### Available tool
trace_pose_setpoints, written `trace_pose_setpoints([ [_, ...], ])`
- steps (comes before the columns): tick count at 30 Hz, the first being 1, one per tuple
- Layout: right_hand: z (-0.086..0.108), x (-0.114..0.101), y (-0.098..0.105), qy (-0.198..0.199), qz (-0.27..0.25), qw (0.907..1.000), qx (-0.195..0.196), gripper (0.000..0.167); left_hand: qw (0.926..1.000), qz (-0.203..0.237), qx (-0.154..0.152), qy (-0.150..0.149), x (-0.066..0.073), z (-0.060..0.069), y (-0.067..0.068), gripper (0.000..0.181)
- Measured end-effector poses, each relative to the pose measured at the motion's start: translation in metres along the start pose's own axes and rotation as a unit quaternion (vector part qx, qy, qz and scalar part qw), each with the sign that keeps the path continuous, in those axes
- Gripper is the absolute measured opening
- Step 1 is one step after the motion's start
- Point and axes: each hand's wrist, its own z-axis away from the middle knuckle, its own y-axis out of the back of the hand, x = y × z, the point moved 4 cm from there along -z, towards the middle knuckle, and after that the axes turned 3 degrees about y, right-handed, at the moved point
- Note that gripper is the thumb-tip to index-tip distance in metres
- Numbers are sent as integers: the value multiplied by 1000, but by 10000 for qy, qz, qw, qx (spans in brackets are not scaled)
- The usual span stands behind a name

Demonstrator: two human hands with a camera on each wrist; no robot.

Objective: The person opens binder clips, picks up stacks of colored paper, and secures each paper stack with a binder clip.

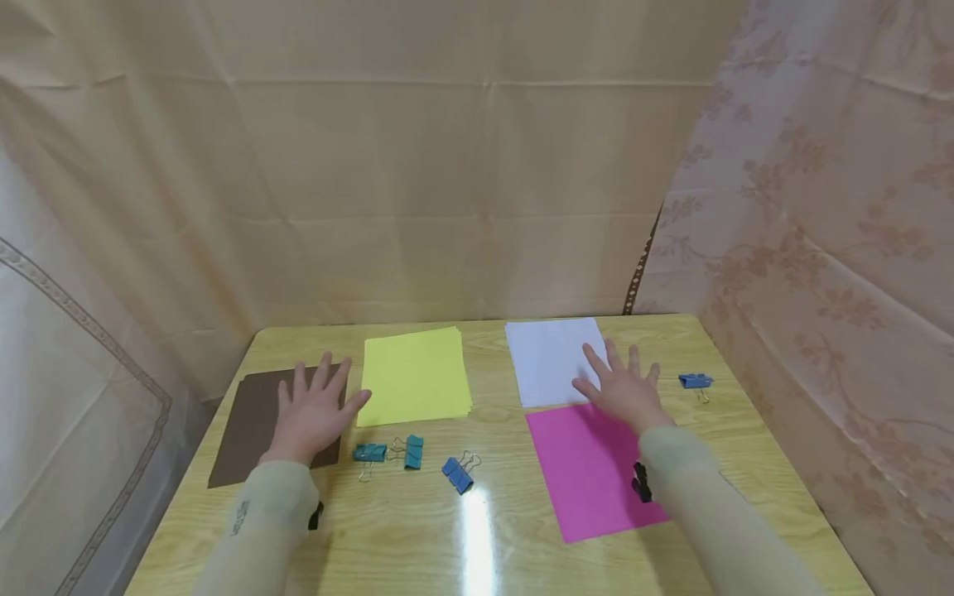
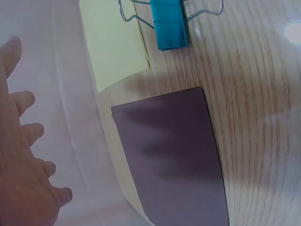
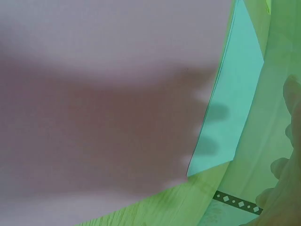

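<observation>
My left hand (image 1: 313,418) is held over the dark brown paper stack (image 1: 246,426), fingers spread and straight, holding nothing; the left wrist view shows a gap above the brown sheets (image 2: 174,155). My right hand (image 1: 626,389) hovers with spread fingers over the meeting edges of the white paper stack (image 1: 547,364) and the magenta paper (image 1: 585,480). Its shadow falls on both papers. To the right of my left hand lies the yellow paper stack (image 1: 413,377). Two teal binder clips (image 1: 369,452) and a blue binder clip (image 1: 458,475) lie in front of it.
Another blue binder clip (image 1: 696,381) lies near the right edge of the wooden table (image 1: 402,546). A beige curtain (image 1: 373,165) hangs behind the table, and a floral curtain (image 1: 842,248) hangs along the right side. A bright light reflection streaks the front of the tabletop.
</observation>
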Motion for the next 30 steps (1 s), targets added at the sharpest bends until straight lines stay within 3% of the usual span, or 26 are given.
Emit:
trace_pose_setpoints([
  [17, 0, -16, -18, 354, -20, 9993, -141, 78, 9999, 27, -133, -30, -1, 11, -13, 85],
  [30, 6, -23, -37, 530, -133, 9964, -648, 81, 9993, -42, -363, -40, -5, 16, -29, 87],
])
